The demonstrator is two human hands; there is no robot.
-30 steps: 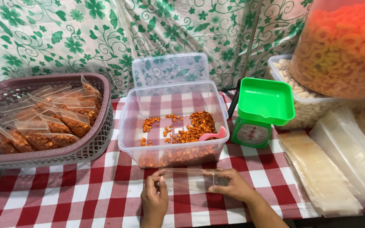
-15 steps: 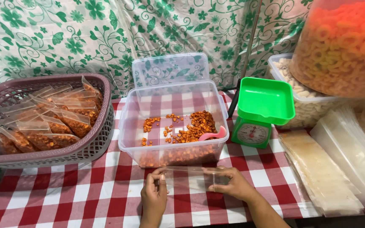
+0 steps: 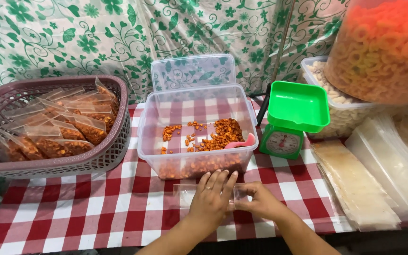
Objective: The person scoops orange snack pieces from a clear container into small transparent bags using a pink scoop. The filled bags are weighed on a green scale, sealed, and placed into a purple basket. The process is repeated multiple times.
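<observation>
The left hand (image 3: 212,200) lay flat, fingers straight and close together, pressing down on a small clear bag (image 3: 186,194). The right hand (image 3: 257,201) was just beside it, fingers bent, pinching the right end of the bag. The bag lay flat on the red and white checked cloth (image 3: 119,208), near the front edge of the table.

Just behind the hands stood a clear tub (image 3: 197,130) with orange snacks (image 3: 216,137) in it and a pink scoop (image 3: 241,143). Its lid (image 3: 192,72) leaned up at the back. To the right of the tub stood a green scale (image 3: 293,118). To the left was a purple basket (image 3: 48,127) full of filled snack bags (image 3: 64,130). On the far right lay stacks of clear bags (image 3: 355,184), and a big sack of orange rings (image 3: 383,49) sat on another tub.
</observation>
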